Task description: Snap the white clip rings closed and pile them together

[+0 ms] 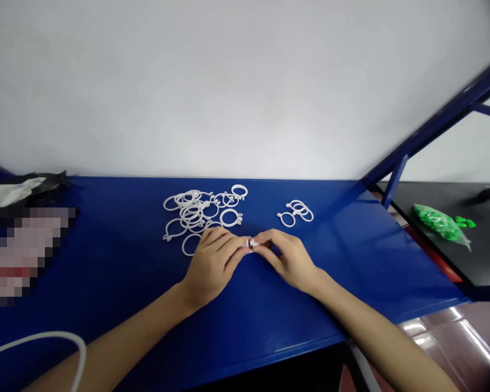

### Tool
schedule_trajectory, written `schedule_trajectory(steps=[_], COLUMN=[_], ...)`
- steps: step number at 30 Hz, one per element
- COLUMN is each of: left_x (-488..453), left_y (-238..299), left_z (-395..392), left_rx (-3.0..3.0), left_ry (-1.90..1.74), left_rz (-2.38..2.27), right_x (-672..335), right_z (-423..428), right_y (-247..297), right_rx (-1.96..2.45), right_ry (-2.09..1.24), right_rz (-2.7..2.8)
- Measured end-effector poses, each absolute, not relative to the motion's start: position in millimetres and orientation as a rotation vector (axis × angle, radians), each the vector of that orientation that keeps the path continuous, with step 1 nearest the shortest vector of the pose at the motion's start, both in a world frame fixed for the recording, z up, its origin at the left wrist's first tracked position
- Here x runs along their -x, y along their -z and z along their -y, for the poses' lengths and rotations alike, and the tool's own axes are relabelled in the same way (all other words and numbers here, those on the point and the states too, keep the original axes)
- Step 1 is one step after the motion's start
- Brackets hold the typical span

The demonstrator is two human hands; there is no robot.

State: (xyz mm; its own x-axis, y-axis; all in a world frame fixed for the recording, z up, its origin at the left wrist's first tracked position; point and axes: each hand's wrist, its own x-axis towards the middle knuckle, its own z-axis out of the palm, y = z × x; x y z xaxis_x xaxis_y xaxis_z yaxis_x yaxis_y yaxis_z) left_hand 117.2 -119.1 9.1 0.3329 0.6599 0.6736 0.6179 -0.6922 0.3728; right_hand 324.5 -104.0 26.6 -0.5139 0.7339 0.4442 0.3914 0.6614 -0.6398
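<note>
My left hand (214,261) and my right hand (288,256) meet at the middle of the blue table (118,283). Both pinch a small white plastic ring piece (252,243) between their fingertips; most of it is hidden by the fingers. Just behind my left hand lies a loose pile of several white plastic rings (200,212). A smaller group of white rings (296,212) sits behind and a little right of my right hand.
A white wall rises behind the table. A blurred patch and a dark bag (28,185) lie at the far left. A blue frame post (396,177) stands at the right; beyond it a black table holds a bag of green parts (439,222). A white cord (65,340) curves at bottom left.
</note>
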Motion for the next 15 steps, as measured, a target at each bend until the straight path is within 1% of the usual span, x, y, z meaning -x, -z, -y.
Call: schedule_trajectory(steps=[5,9,15], left_x=[-116.8,-117.0,-119.8], left_y=[-7.5,-8.0,-17.6], left_z=[120.7,120.1,129.1], left_rx=[-2.528,-2.646,-2.728], left_ry=[-1.405,-1.446,-1.579], left_rz=[-1.227,-1.108,-1.011], right_x=[-323.6,-319.8,-315.8], right_z=[105.8,109.7,118.9], right_y=[-34.2,-35.1,-30.0], right_rx=[0.813,0.804,0.746], right_ry=[-0.646,-0.72,-0.654], right_rz=[2.202,2.171,2.205])
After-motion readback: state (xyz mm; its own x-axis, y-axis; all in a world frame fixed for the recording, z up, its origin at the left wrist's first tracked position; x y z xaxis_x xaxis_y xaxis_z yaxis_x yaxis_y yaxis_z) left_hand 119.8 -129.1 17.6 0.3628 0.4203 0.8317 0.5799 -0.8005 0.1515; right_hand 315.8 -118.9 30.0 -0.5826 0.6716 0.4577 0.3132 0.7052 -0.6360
